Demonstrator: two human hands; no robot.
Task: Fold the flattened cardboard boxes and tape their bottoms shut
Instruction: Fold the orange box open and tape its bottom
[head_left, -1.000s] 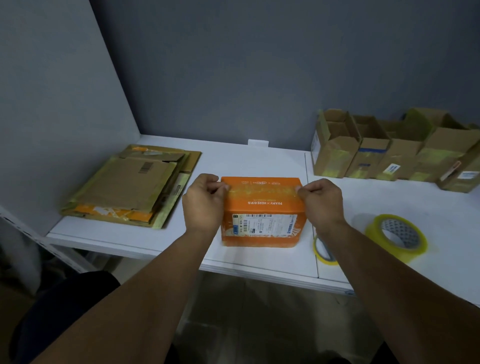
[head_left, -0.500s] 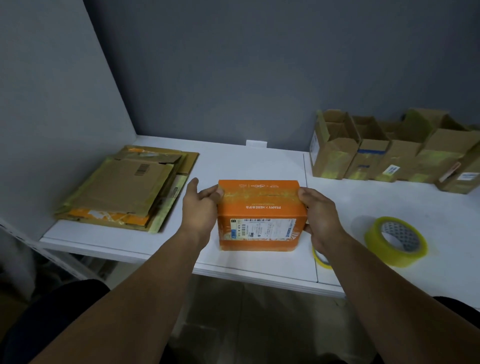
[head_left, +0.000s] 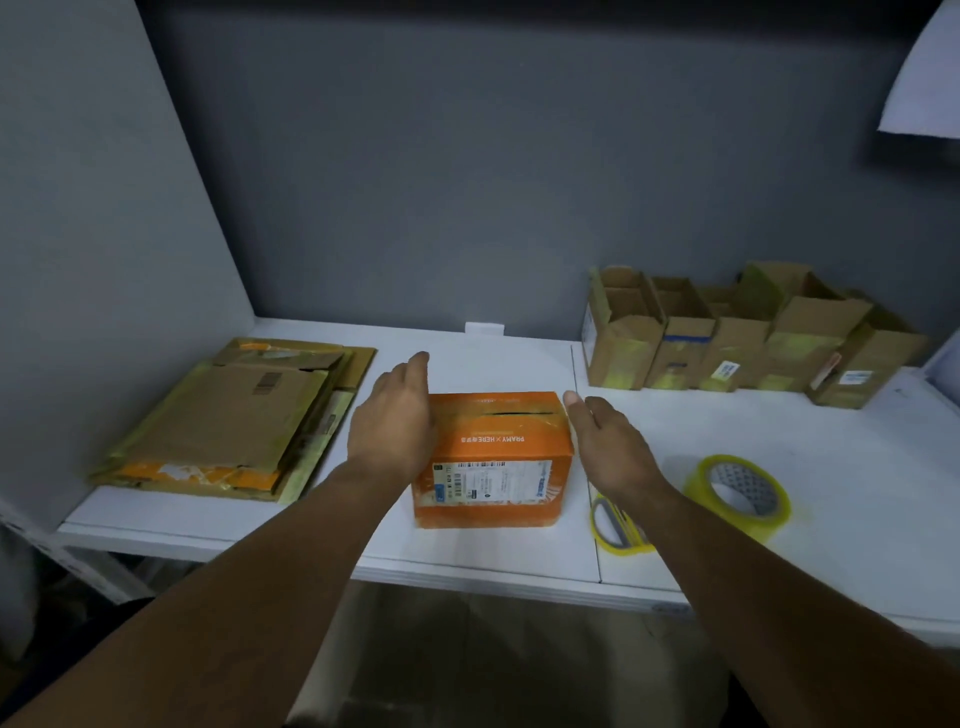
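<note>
Head cam; fwd-down, near table (head_left: 519, 358)

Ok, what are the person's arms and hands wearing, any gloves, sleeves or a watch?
Nothing visible. The left hand and right hand are ungloved, and both arms are bare to the frame edge with no sleeves showing. No watch, bands or rings can be seen.

Left hand (head_left: 392, 415), extended from 7 o'clock, and right hand (head_left: 613, 447), from 5 o'clock: fingers straight, palms facing each other.

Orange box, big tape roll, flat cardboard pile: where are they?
orange box (head_left: 519, 430): head view, top face.
big tape roll (head_left: 736, 520): head view, yellow outer side.
flat cardboard pile (head_left: 234, 415): head view, top brown sheet.
</note>
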